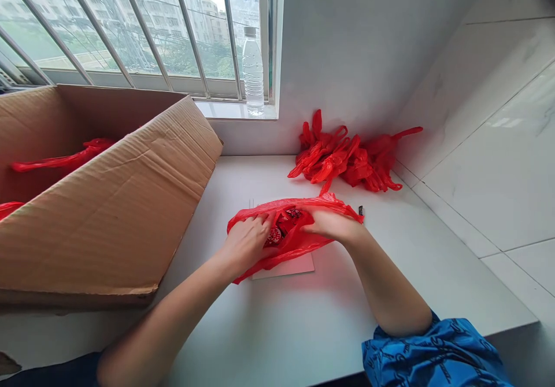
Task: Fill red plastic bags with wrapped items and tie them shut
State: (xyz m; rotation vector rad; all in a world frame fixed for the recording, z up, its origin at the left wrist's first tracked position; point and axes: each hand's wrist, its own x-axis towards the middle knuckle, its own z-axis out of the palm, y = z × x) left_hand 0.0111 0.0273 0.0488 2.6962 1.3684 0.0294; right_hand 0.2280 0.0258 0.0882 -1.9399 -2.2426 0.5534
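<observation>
A red plastic bag (299, 242) lies in the middle of the white counter (277, 323), its mouth pulled open. Small red wrapped items (281, 228) show inside it. My left hand (245, 242) grips the bag's near-left edge with curled fingers. My right hand (332, 224) holds the bag's upper right edge, fingers closed on the plastic. A white sheet (292, 267) lies flat under the bag.
A heap of red plastic bags (347, 159) sits in the back corner against the wall. A large open cardboard box (104, 202) with red bags inside fills the left. A water bottle (252, 69) stands on the window sill. A small dark object (361, 209) lies right of the bag.
</observation>
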